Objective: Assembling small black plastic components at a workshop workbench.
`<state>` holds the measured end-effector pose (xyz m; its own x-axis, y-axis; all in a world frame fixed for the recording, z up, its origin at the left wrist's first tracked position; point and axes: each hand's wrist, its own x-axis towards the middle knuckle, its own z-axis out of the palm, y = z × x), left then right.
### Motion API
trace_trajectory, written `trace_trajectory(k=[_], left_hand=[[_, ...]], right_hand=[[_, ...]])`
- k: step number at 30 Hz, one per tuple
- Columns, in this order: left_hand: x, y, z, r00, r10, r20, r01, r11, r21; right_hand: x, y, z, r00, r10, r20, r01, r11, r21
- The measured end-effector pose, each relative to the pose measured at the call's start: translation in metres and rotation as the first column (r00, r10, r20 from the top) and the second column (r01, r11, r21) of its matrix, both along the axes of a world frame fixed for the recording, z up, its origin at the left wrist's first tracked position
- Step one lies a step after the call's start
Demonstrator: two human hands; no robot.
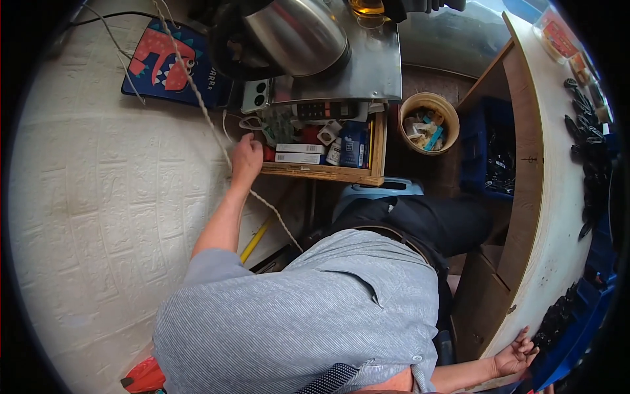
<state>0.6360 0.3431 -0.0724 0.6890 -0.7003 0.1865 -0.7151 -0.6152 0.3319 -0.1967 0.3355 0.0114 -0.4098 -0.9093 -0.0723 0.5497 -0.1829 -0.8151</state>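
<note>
My left hand point(247, 159) is closed at the left front corner of a pulled-out wooden drawer point(321, 173); some of its fingers are hidden. Inside the drawer lie small white boxes point(298, 153), a white bottle point(334, 152), a dark blue pack point(354, 141) and a black device with buttons point(321, 110). Far to the right, my right hand point(516, 356) rests on a pale workbench point(525, 289), its fingers loosely bent and apart, with nothing seen in them. Beside its fingertips is a heap of small black parts point(558, 315).
Above the drawer, a steel kettle point(298, 39) stands on a metal-topped table point(374, 62). A waste bucket point(428, 105) and a blue crate point(479, 151) stand right of it. A braided cord point(209, 118) crosses near my left arm. Blue trays point(571, 348) edge the bench.
</note>
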Motion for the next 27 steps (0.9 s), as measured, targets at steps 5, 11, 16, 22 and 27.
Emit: trace_trajectory(k=[5,11,16,22,27], left_hand=[[0.046,-0.033,-0.052,0.856,0.173,-0.487,-0.191,0.981,0.014],[0.016,-0.047,-0.056,0.936,0.056,-0.348,-0.112,0.983,-0.144],[-0.017,-0.064,-0.035,0.948,0.011,-0.318,-0.017,1.000,-0.017],[-0.030,-0.060,-0.014,0.985,0.041,-0.170,-0.013,0.987,0.162],[0.004,-0.045,-0.032,0.971,0.038,-0.237,-0.026,0.998,0.056]], right_hand=[[-0.001,0.002,0.000,1.000,0.023,0.007,-0.022,0.999,-0.023],[-0.007,0.002,-0.001,0.996,0.093,-0.010,-0.094,0.994,-0.051],[-0.005,0.002,-0.003,0.995,0.101,-0.007,-0.101,0.991,-0.086],[-0.007,0.003,-0.005,0.997,0.064,-0.050,-0.067,0.996,-0.061],[-0.011,0.002,-0.008,0.988,0.155,0.002,-0.154,0.982,-0.106]])
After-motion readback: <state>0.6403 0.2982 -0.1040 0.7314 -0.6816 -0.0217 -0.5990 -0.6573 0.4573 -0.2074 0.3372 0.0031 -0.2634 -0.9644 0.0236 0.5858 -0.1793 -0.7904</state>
